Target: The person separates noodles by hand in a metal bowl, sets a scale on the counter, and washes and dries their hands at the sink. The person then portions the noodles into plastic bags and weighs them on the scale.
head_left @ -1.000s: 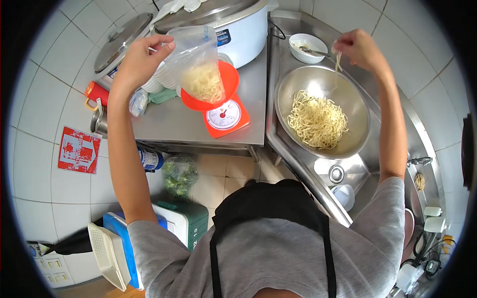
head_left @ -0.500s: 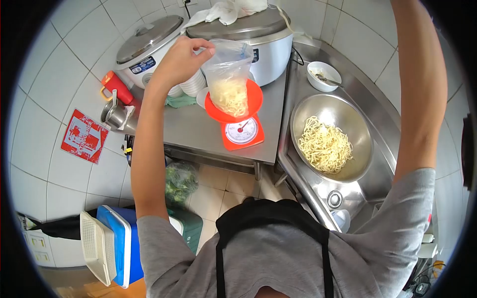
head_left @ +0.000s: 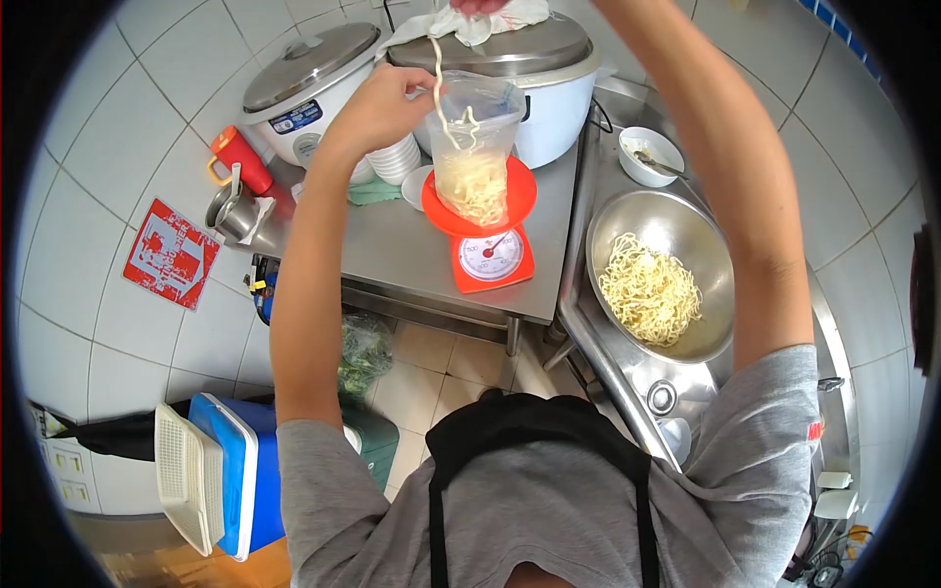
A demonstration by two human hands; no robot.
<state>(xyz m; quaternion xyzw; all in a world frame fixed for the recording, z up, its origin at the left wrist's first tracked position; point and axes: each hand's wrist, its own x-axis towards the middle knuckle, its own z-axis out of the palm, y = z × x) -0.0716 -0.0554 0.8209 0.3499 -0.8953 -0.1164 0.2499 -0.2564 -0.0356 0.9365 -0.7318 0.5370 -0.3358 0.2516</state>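
Note:
My left hand (head_left: 397, 106) pinches the rim of a clear plastic bag (head_left: 495, 108) that stands on the red pan of a kitchen scale (head_left: 492, 257). Pale noodles (head_left: 475, 186) fill the lower part of the bag. At the top edge, my right hand (head_left: 478, 5) is partly cut off by the frame; noodle strands (head_left: 438, 83) hang below it, down in front of the bag's mouth. To the right, a steel bowl (head_left: 720, 274) holds a heap of noodles (head_left: 649, 291).
Two large rice cookers (head_left: 559, 93) stand behind the scale, with stacked white bowls (head_left: 394, 160) beside them. A small white bowl (head_left: 651, 147) with a spoon is behind the steel bowl. A red tumbler (head_left: 241, 162) and a steel pot (head_left: 233, 214) stand at left.
My right hand has swung from above the steel bowl over to the bag, with noodle strands hanging from it. My left hand still holds the bag's rim. The view has shifted.

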